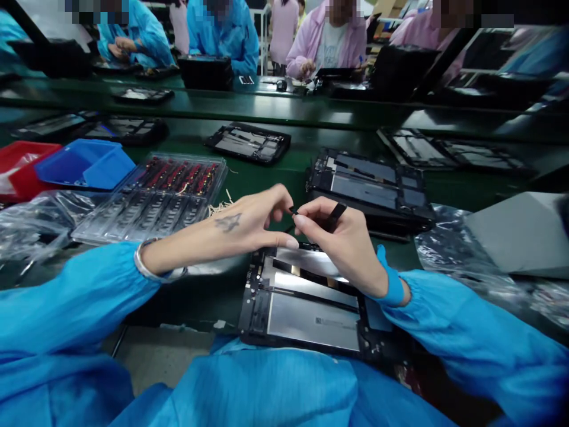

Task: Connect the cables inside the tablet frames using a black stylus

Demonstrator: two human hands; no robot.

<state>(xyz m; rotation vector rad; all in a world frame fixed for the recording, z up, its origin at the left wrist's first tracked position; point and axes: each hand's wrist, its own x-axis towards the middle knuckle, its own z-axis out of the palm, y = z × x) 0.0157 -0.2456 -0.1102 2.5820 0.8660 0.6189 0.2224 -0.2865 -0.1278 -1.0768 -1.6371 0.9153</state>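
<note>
An opened tablet chassis (306,308) with silver plates and black frame lies at the table's near edge, in front of me. Above its far edge my left hand (240,228) and my right hand (342,240) meet. My right hand holds a thin black tool (335,214) between its fingers. My left thumb and forefinger pinch a tiny black part (293,210) right at my right fingertips. A bracelet circles my left wrist. Blue sleeves cover both arms.
A clear tray (151,198) of small red and dark parts sits left. Blue bin (84,163) and red bin (20,166) stand far left. A stack of tablet chassis (368,190) lies right of centre; more on the green belt. Plastic bags flank both sides. Several people work across the table.
</note>
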